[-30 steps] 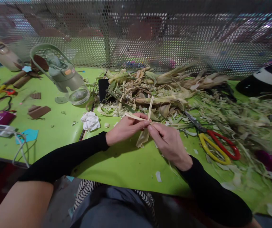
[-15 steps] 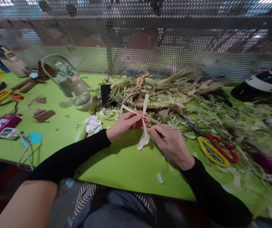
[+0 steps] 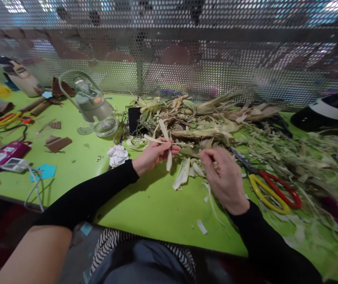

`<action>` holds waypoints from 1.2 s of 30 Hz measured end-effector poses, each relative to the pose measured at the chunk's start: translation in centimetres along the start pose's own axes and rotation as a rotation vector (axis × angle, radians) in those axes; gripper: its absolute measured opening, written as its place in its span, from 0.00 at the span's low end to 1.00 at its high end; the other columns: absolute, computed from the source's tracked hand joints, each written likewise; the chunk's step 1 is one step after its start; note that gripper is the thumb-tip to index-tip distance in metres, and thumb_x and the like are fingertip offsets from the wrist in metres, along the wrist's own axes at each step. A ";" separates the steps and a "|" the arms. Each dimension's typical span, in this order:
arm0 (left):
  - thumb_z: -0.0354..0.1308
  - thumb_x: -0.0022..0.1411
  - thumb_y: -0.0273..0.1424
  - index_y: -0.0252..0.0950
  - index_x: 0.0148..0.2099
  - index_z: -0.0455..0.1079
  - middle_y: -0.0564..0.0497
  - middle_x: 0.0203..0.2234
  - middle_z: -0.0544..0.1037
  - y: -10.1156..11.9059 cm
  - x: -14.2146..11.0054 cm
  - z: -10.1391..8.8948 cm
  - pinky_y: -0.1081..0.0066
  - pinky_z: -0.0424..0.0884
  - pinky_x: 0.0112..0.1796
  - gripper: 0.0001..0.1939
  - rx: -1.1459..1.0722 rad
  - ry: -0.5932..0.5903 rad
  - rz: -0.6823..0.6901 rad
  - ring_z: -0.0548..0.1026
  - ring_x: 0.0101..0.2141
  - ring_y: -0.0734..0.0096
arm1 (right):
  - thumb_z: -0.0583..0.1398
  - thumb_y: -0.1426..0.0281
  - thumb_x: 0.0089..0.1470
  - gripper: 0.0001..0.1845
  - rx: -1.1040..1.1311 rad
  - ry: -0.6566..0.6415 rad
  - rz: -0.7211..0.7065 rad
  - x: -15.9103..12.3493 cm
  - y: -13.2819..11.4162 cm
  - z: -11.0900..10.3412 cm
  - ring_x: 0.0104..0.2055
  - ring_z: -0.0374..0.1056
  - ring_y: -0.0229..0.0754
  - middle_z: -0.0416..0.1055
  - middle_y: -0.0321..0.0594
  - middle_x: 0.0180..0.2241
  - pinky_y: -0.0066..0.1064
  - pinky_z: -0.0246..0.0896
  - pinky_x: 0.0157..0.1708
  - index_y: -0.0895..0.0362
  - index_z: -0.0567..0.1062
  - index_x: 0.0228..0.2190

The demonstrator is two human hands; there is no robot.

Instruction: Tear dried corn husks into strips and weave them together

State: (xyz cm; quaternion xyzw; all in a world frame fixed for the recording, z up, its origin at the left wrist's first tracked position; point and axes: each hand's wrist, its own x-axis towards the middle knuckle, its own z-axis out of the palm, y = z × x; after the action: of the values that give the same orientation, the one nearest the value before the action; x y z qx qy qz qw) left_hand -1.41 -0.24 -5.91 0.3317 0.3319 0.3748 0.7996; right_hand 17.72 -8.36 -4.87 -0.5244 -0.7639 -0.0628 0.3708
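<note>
- Nearest, striped cloth (image 3: pixel 112 238) and dark grey cloth (image 3: pixel 143 262) cover the person's lap, below the edge of the green tabletop (image 3: pixel 145 209).
- A small white scrap (image 3: pixel 202 227) lies on the tabletop near that edge.
- Of the two hands, the right hand (image 3: pixel 224 176) is above the tabletop, its fingers curled inward and its thumb close to the forefinger; I cannot tell whether it pinches anything.
- A loose pale piece of husk (image 3: pixel 181 175) lies flat between the hands.
- The left hand (image 3: pixel 154 155) pinches crossed pale husk strips (image 3: pixel 169 162) between thumb and fingers, well apart from the right hand; the ends stick out in several directions.
- Scissors (image 3: pixel 255 171) with one red and one yellow handle lie to the right of the right hand, blades pointing away.
- Crumpled white paper (image 3: pixel 117 156) sits just left of the left hand.
- On the far left are a purple object (image 3: pixel 8 154) and a blue piece of paper (image 3: pixel 46 172).
- Beyond the hands spreads a heap of dry husks (image 3: pixel 204 132), a flat black object (image 3: pixel 134 121) upright against its left end.
- A green-grey bottle (image 3: pixel 95 106) with a looped handle leans left of the heap.
- Behind everything stands a perforated metal screen (image 3: pixel 186 71).
</note>
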 end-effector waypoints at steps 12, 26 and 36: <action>0.66 0.62 0.26 0.32 0.40 0.73 0.53 0.29 0.76 -1.6 -1.5 1.8 0.75 0.66 0.35 0.05 -0.063 -0.125 -0.134 0.73 0.29 0.79 | 0.58 0.77 0.63 0.12 -0.235 -0.144 -0.432 -0.4 -1.5 0.3 0.41 0.74 0.46 0.80 0.45 0.39 0.36 0.69 0.37 0.56 0.79 0.46; 0.68 0.58 0.26 0.31 0.41 0.73 0.51 0.31 0.79 -1.3 -1.6 1.6 0.75 0.67 0.34 0.09 0.022 -0.243 -0.187 0.75 0.29 0.77 | 0.57 0.79 0.62 0.12 -0.057 -0.056 -0.527 -0.6 -2.5 0.6 0.38 0.75 0.45 0.79 0.44 0.34 0.40 0.75 0.45 0.57 0.79 0.41; 0.66 0.60 0.28 0.32 0.44 0.74 0.49 0.34 0.82 -1.1 -1.7 1.1 0.71 0.70 0.42 0.10 0.029 -0.312 -0.077 0.77 0.34 0.75 | 0.63 0.77 0.59 0.10 -0.083 0.010 -0.546 0.0 -1.9 -0.9 0.39 0.76 0.44 0.81 0.38 0.35 0.36 0.67 0.37 0.49 0.77 0.39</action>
State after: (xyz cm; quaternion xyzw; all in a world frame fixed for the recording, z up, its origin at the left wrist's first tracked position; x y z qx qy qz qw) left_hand -1.00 -2.46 -5.66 0.3842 0.2216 0.2831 0.8504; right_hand 16.59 -9.64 -3.71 -0.3134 -0.8719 -0.1943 0.3222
